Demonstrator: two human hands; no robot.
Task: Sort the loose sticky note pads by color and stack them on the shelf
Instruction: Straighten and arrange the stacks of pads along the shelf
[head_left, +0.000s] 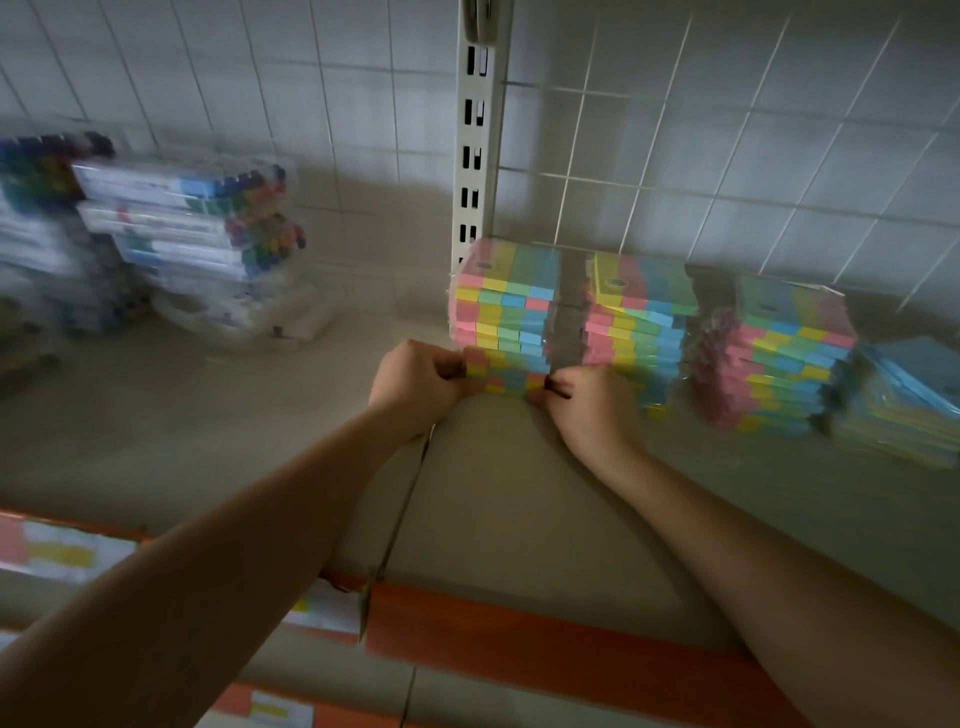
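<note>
Where the view begins: two bare forearms reach forward over the shelf's orange front edge (545, 639)
Shelf (519, 493): grey board with price labels (62, 553) on the front edge at the left
Left hand (415, 382): fingers curled, grip closed on the left end of a small multicolour pad stack (506, 375)
Right hand (587, 402): fingers curled, grip closed on the right end of the same stack
Held stack: low on the shelf, directly in front of the tall pad stack (506, 296), touching or just under its base; which, I cannot tell
Further stacks: a second stack (636, 322) and a third stack (779, 358) stand to the right, side by side, each wrapped in clear film
Right edge: a leaning pile of blue-topped packs (909, 400), blurred
Far left corner: marker sets (192, 228) in clear cases, piled
Back: slotted white upright (475, 145) and wire grid (727, 156) against a tiled wall
</note>
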